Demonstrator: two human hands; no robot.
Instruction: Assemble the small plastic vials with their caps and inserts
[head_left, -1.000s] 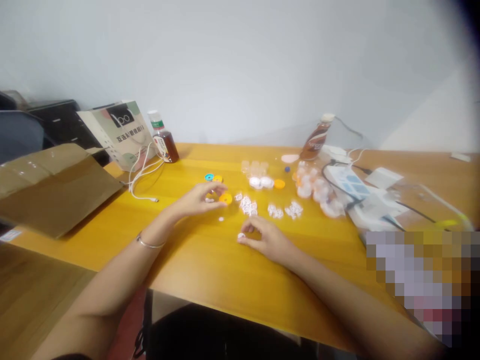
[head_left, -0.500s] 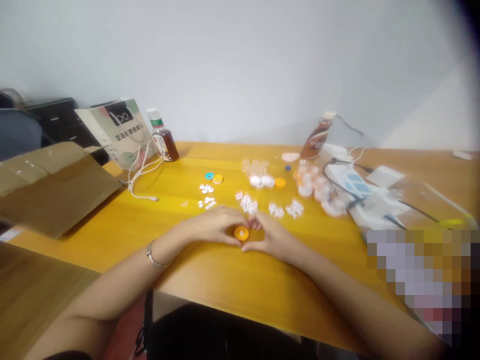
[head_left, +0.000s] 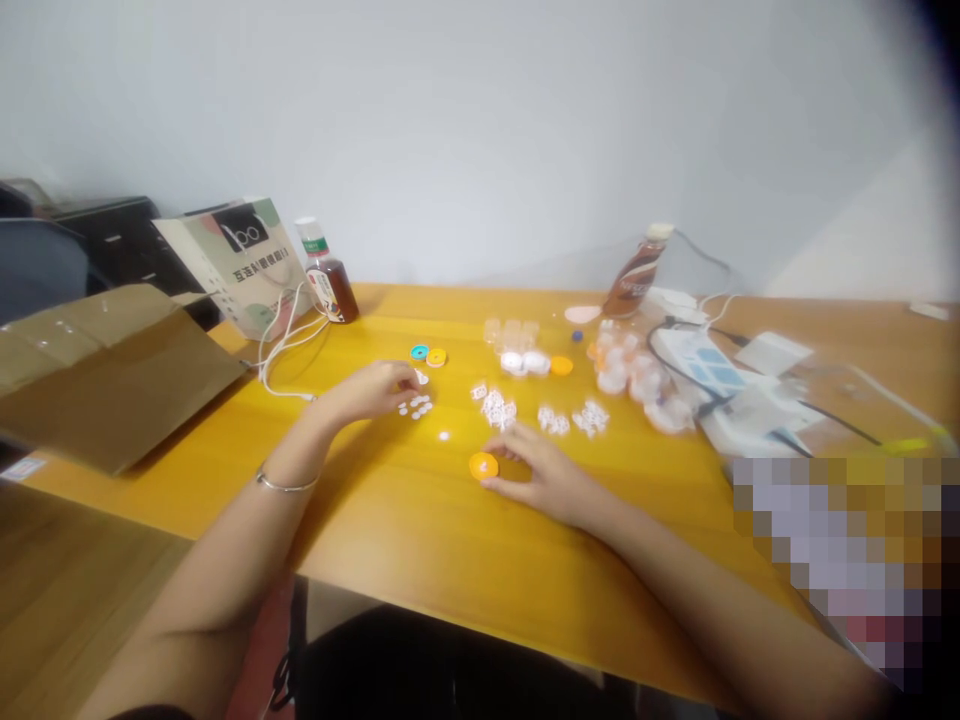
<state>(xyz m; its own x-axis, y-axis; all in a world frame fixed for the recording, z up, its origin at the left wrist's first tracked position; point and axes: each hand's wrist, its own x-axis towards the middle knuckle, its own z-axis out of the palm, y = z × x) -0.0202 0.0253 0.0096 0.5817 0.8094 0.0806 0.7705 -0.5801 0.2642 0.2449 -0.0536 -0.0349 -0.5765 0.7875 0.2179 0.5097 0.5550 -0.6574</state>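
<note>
My left hand [head_left: 379, 388] reaches over the small white pieces on the left of the table, its fingers bent down and pressed together. Whatever is between its fingertips is hidden; a white piece [head_left: 422, 377] shows right beside them. My right hand [head_left: 541, 470] rests on the table, thumb and fingers curved round the right edge of an orange round cap [head_left: 484, 466] with a small white part at its centre. Several white discs [head_left: 417, 407] lie just below my left hand. A single white piece [head_left: 444, 436] sits between my two hands.
Farther back lie a blue round piece [head_left: 419, 353] and a yellow one [head_left: 436, 357]. Small white parts [head_left: 497, 408] form piles mid-table. White round pieces [head_left: 525, 362], a bag of caps [head_left: 637, 375] and a brown bottle [head_left: 637, 275] stand right; a cardboard box [head_left: 120, 370] is left.
My left hand has left the orange cap and moved left to the small white pieces. My right hand has stayed at the cap. A white piece now shows on the table between the hands.
</note>
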